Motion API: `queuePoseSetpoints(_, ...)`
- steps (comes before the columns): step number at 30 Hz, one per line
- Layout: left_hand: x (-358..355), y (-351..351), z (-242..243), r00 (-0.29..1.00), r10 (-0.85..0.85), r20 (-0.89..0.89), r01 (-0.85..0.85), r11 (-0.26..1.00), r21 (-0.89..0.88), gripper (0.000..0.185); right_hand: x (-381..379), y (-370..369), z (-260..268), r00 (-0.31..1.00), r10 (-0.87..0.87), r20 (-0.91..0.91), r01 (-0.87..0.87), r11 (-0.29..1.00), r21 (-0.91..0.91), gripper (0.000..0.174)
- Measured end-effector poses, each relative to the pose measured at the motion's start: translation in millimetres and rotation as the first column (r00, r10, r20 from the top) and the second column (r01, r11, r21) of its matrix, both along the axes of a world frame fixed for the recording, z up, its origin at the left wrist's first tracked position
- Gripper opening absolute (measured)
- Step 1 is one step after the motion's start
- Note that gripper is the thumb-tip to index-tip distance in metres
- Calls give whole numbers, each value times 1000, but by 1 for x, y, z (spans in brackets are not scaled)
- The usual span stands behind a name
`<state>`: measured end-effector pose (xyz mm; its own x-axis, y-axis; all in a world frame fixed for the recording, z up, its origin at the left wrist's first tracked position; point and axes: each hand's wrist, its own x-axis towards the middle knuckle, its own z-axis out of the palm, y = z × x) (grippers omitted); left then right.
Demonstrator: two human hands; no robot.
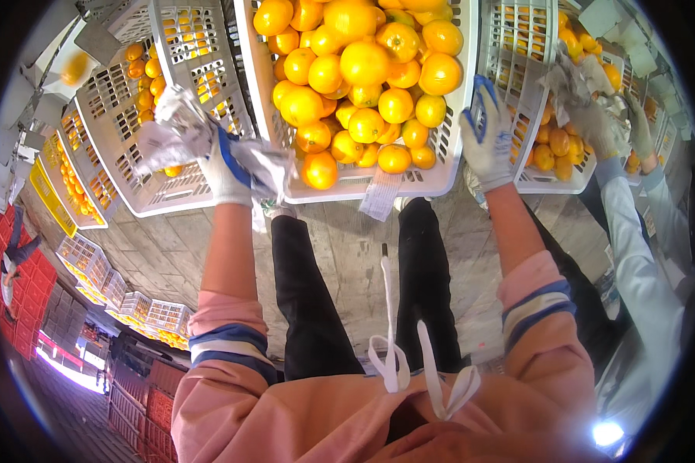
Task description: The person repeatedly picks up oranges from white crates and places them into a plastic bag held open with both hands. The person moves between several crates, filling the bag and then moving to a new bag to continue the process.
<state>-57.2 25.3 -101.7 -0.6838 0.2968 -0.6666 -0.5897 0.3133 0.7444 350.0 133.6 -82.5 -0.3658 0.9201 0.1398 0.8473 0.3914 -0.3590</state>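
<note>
In front of me stands a white plastic crate (347, 194) heaped with oranges (365, 63). My left hand (229, 171), in a white knit glove with a blue palm, is by the crate's left front corner. It grips crumpled whitish sheets (176, 124), blurred, so I cannot tell whether they are paper or thin plastic. My right hand (489, 139), gloved alike, is at the crate's right rim with fingers apart and nothing held; whether it touches the rim is unclear. A paper slip with print (380, 194) hangs over the front rim.
A white crate with fewer oranges (168, 199) stands at left, beneath a blurred airborne orange (75, 68). At right, a co-worker's gloved hands (605, 130) hold crumpled sheets over another crate (556, 184). Stacked crates (150, 312) line the left background.
</note>
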Motion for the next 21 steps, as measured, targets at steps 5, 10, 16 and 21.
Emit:
queuePoseSetpoints(5,33,67,-27,683,-556,-475,139,737,-662,47,-60,133,20,-24,-643,-766,35,765,-643,41)
queuePoseSetpoints(10,50,76,-31,704,-501,-504,2,710,-704,53,-100,212,24,972,-46,-229,92,976,196,67)
queuePoseSetpoints(16,50,79,-20,744,-532,-405,59,656,-753,58,-92,221,90,973,23,228,-47,994,101,66)
queuePoseSetpoints(21,48,78,-27,767,-558,-317,114,604,-789,61,-100,209,117,-169,-762,-625,-425,628,-652,48)
